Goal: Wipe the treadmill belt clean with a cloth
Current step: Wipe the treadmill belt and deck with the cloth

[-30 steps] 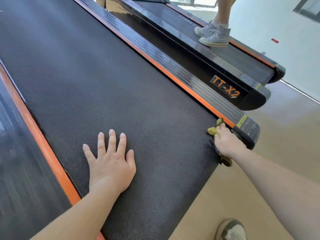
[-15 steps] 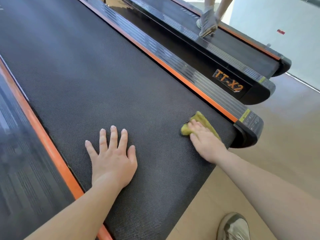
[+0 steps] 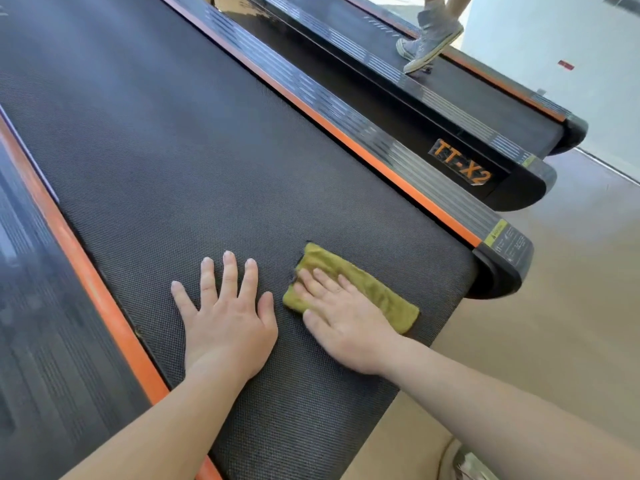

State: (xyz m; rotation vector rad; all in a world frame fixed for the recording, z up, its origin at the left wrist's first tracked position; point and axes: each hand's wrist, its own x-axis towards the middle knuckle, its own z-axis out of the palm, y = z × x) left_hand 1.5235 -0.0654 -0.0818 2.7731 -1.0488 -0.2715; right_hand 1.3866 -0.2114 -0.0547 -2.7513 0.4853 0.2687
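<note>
Down on the treadmill belt (image 3: 173, 150), the right hand (image 3: 341, 318) lies flat on a yellow-green cloth (image 3: 381, 296). Its fingers are straight and a little spread, and the palm presses the fabric against the dark, textured surface. No finger curls round the cloth. The cloth is folded into a long strip set at a slant. One end shows past the fingertips and the other juts out beyond the little-finger side of the hand. It sits near the rear end of the belt, right of the middle.

Just beside it, the left hand (image 3: 228, 323) rests open on bare belt with the palm down and the fingers fanned. Its thumb is close to the cloth's near corner.

An orange strip (image 3: 363, 147) runs along the belt's right edge, and another (image 3: 97, 299) runs along the left. Outside the right strip is a ribbed side rail (image 3: 426, 188), which ends in a black cap (image 3: 498, 271) with a yellow sticker (image 3: 496, 232).

Beyond that rail stands a second treadmill (image 3: 512, 109), labelled "TT-X2" (image 3: 462, 162) in orange. Another person's grey sneaker (image 3: 429, 43) is on it, heel raised. Tan floor (image 3: 571, 289) lies to the right, and the toe of a shoe (image 3: 474, 465) shows at the bottom edge.
</note>
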